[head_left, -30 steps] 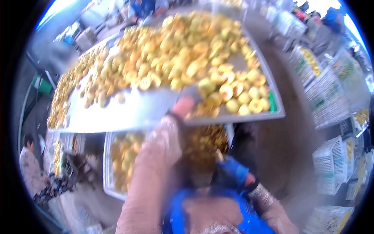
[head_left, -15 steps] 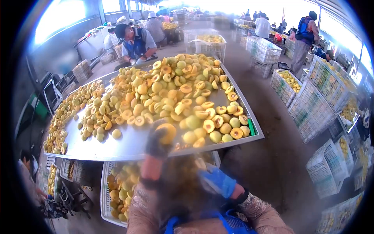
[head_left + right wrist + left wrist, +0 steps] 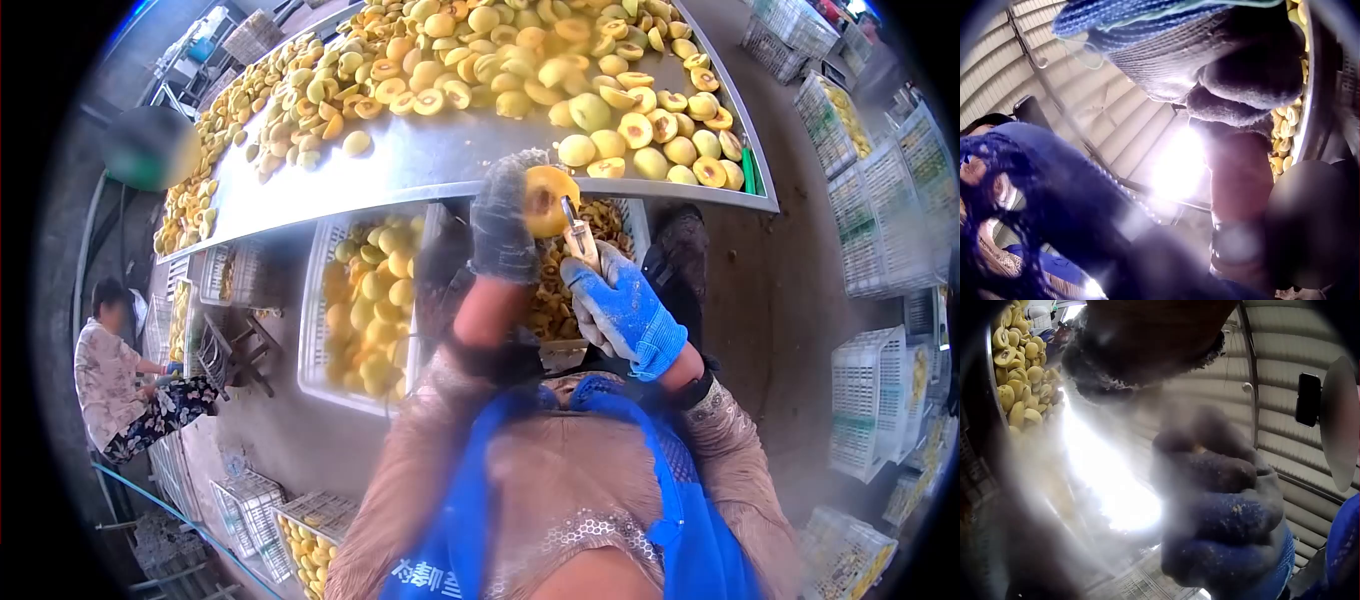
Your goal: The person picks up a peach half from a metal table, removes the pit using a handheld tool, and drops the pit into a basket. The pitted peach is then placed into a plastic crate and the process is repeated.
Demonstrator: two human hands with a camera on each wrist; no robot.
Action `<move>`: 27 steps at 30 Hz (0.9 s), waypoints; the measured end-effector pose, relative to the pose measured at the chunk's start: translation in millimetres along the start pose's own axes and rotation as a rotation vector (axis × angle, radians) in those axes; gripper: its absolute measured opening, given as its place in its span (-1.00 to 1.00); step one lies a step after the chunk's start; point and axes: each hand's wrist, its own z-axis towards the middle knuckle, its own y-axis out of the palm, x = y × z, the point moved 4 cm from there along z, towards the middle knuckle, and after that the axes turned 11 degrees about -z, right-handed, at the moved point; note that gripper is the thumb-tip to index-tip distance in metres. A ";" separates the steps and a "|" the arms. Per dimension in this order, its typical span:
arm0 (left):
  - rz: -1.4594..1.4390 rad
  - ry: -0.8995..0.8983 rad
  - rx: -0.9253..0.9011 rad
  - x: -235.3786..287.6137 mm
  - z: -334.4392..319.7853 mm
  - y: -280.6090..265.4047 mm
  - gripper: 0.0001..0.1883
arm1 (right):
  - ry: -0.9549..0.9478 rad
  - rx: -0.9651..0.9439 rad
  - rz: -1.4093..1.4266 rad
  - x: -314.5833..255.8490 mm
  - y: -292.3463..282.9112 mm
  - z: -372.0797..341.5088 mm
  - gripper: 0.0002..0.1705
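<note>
My left hand (image 3: 505, 220), in a dark grey glove, holds a yellow peach half (image 3: 540, 212) with its reddish-brown centre showing. In a blue and grey glove, my right hand (image 3: 625, 305) grips a small pitting tool (image 3: 582, 243) with a pale handle and a metal tip. That tip overlaps the lower right edge of the peach half in the head view. The left wrist view catches the right hand (image 3: 1222, 519) with its fingers curled, the tool hidden. Both hands are at the near edge of the metal table (image 3: 430, 150), where many peach halves (image 3: 480, 60) are heaped.
Below the table edge stand a white crate of peaches (image 3: 312, 330) on the left and a crate of brownish-yellow scraps (image 3: 637, 222) under my hands. Two green-handled things (image 3: 748, 170) lie at the table's right corner. Stacked crates (image 3: 870, 220) line the right; a seated person (image 3: 115, 370) is at left.
My left hand has come back from the table with a peach half and brought it to the tool in my right hand. The head view has tilted up, then down again.
</note>
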 end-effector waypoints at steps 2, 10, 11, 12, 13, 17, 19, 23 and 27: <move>0.345 0.254 -0.049 1.6 -4.1 -4.3 -0.67 | -0.019 -0.003 -0.035 1.7 -0.2 1.2 -0.82; 0.966 0.540 -0.119 33.1 -31.6 13.2 -0.63 | -0.091 0.037 -0.176 22.7 7.1 7.6 -0.84; 0.845 0.476 -0.111 23.5 -34.0 10.0 -0.64 | -0.019 0.041 -0.134 23.3 8.5 6.4 -0.84; 0.724 0.409 -0.102 12.2 -36.9 6.3 -0.65 | -0.002 0.030 -0.120 23.5 8.9 4.8 -0.85; 0.644 0.351 -0.096 4.1 -41.4 1.3 -0.66 | -0.209 0.011 -0.292 22.3 6.8 7.0 -0.85; 0.431 0.181 -0.111 4.8 -45.3 -1.7 -0.68 | 0.036 -0.158 -0.079 12.7 3.8 -1.2 -0.84; 0.209 0.025 -0.192 17.5 -35.5 5.5 -0.67 | -0.212 -0.169 -0.318 18.3 0.1 0.4 -0.81; -0.412 -0.580 -0.173 28.3 -29.2 13.0 -0.68 | -0.295 -0.118 -0.359 22.6 -0.4 6.5 -0.77; -0.145 -0.587 -0.081 22.1 -35.7 -0.6 -0.68 | -0.599 -0.156 -0.783 26.4 4.0 3.2 -0.76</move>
